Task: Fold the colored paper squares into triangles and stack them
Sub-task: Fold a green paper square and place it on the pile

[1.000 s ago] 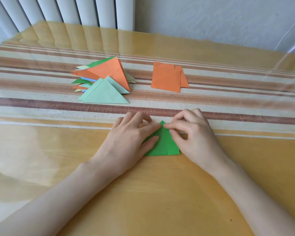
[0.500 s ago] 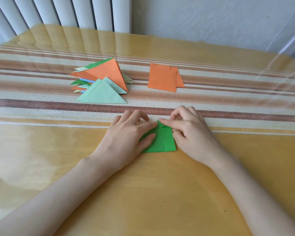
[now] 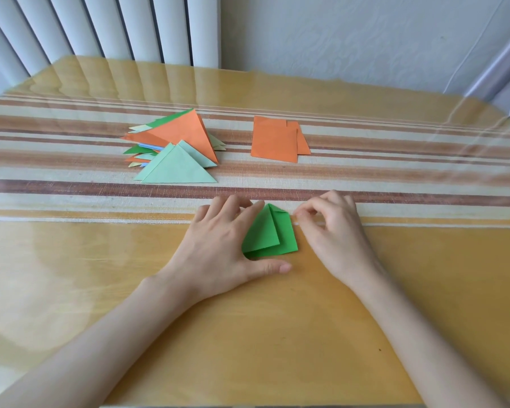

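Observation:
A folded green paper [image 3: 273,234] lies on the table between my hands, its upper flap springing open to the left. My left hand [image 3: 218,245] lies flat with straight fingers, its index finger along the paper's left edge and its thumb stretched out below the paper. My right hand [image 3: 333,231] hovers just right of the paper with fingers curled, thumb and index tips close together and nothing visible between them. A loose stack of folded triangles [image 3: 177,148] in orange, light green, green and blue lies at the back left. Orange paper squares [image 3: 274,139] lie at the back centre.
The table [image 3: 277,334] has a glossy yellow top with a striped cloth runner [image 3: 395,172] across its middle. A white radiator [image 3: 115,25] and a wall stand behind the far edge.
My right hand has come off the green paper and moved slightly right. The paper's flap has opened and my left thumb has slid off below it.

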Demonstrator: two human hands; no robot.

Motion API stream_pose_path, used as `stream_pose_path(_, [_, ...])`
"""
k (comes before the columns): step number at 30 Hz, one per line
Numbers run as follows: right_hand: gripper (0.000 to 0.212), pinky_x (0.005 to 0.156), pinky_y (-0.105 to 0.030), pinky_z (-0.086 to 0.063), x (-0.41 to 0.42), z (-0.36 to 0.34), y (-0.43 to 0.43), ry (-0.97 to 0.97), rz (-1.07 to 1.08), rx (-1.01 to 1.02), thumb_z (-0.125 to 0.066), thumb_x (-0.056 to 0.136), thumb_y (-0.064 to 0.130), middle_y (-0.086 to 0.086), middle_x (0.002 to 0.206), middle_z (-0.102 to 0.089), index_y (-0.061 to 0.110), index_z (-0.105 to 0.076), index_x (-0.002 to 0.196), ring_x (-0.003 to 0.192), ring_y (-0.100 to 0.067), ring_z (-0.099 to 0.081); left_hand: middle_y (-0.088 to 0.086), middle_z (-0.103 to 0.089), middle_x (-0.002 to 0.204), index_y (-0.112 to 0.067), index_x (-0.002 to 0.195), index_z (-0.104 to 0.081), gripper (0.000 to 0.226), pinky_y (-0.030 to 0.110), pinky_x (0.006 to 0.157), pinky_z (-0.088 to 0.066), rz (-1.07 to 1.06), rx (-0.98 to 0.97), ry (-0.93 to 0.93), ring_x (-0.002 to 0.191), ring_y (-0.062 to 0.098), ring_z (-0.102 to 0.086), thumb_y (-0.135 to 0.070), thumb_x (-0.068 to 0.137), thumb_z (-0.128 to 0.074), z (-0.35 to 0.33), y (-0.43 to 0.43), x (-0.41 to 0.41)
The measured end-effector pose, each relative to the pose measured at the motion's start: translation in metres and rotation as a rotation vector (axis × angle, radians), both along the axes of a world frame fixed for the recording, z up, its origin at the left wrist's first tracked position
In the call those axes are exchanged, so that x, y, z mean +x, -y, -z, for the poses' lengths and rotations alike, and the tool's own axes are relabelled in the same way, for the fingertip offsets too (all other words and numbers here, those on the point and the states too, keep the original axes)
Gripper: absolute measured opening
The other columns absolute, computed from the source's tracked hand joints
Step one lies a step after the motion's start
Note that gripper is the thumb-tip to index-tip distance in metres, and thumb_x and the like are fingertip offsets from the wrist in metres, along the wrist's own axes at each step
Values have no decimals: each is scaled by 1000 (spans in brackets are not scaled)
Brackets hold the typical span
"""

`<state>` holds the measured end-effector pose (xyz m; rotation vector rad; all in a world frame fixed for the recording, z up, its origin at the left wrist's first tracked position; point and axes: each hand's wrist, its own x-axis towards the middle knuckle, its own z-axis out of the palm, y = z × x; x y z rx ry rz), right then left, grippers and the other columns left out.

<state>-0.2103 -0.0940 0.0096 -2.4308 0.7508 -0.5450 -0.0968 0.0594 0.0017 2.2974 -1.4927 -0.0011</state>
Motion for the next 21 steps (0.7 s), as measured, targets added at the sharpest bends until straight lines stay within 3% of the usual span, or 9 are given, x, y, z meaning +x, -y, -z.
stream_pose_path(7, [17, 90, -31, -33, 7, 3, -8, 6, 12, 57, -59, 90, 37, 6, 96, -57, 22, -68, 90, 101, -14, -41, -6, -56, 108, -21, 122, -63, 64, 34, 84, -41, -11, -105, -92, 95, 17, -47, -63, 82, -35, 1, -2, 1])
stream_pose_path(11, [8, 86, -31, -38, 17, 2, -14, 90, -13, 132, -66, 88, 29, 16, 85, -58, 22, -66, 83, 95, -15, -49, -12, -55, 85, -19, 105, -68, 44, 30, 68, -44, -17, -242, -214, 77, 9, -53, -47, 88, -39, -2, -2, 3])
stream_pose_path(14, [7, 74, -24, -43, 18, 0, -12, 189, -41, 279, -66, 89, 17, 12, 78, -63, 16, -66, 82, 81, -10, -57, -16, -52, 65, -15, 89, -63, 16, 16, 57, -37, -85, -353, -310, 63, 4, -50, -25, 92, -52, -7, -3, 2])
stream_pose_path(16, [7, 70, -17, -46, 17, -3, -9, 246, -52, 407, -63, 90, 10, 4, 80, -67, 14, -65, 84, 77, -7, -60, -17, -63, 72, -20, 93, -62, 6, 18, 63, -46, -167, -409, -546, 68, 4, -59, -19, 87, -61, -8, -4, 4])
stream_pose_path(18, [8, 72, -14, -47, 14, -9, -6, 301, -52, 559, -62, 90, 6, -3, 83, -69, 12, -65, 86, 78, -7, -63, -9, -69, 88, -25, 102, -59, 25, 26, 72, -53, -200, -455, -858, 85, 10, -66, -20, 78, -63, -11, -5, 9])
stream_pose_path(21, [10, 72, -14, -48, 10, -17, -3, 342, -90, 685, -61, 89, 2, -1, 80, -70, 10, -66, 86, 76, -6, -64, -5, -70, 86, -20, 112, -57, 32, 24, 64, -53, -145, -427, -1147, 79, 12, -67, -3, 86, -65, -20, -6, 10])
